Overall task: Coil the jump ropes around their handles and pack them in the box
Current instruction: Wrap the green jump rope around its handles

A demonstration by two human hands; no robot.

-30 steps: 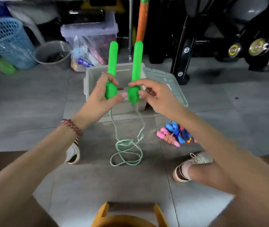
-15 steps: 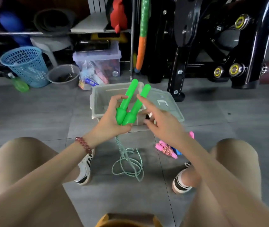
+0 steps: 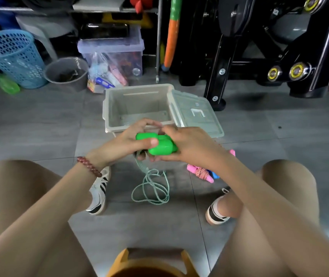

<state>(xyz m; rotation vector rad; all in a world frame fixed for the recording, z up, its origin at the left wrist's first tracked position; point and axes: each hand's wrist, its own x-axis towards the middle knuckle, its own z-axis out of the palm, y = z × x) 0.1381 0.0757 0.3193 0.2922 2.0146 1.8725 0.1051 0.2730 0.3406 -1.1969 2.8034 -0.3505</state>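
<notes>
Two bright green jump-rope handles (image 3: 160, 146) lie side by side, their ends pointing toward me. My left hand (image 3: 122, 145) grips them, thumb across the top. My right hand (image 3: 191, 145) wraps them from the right side. Their pale green rope (image 3: 151, 189) hangs down from the handles and lies in loose loops on the floor. Just behind my hands stands the open grey plastic box (image 3: 107, 108), nothing visible inside. A pink jump rope (image 3: 200, 173) with a blue one (image 3: 215, 175) lies on the floor under my right wrist, partly hidden.
The box's lid (image 3: 196, 113) leans at its right side. Behind stand a blue basket (image 3: 12, 56), a grey bucket (image 3: 66, 73), a clear storage bin (image 3: 112, 54) and a black machine frame (image 3: 259, 56). My feet flank the rope; a yellow stool (image 3: 151, 262) is beneath me.
The handles were upright and apart, then brought together in my left hand; now they are tilted toward me and both hands hold them. The view has dropped lower.
</notes>
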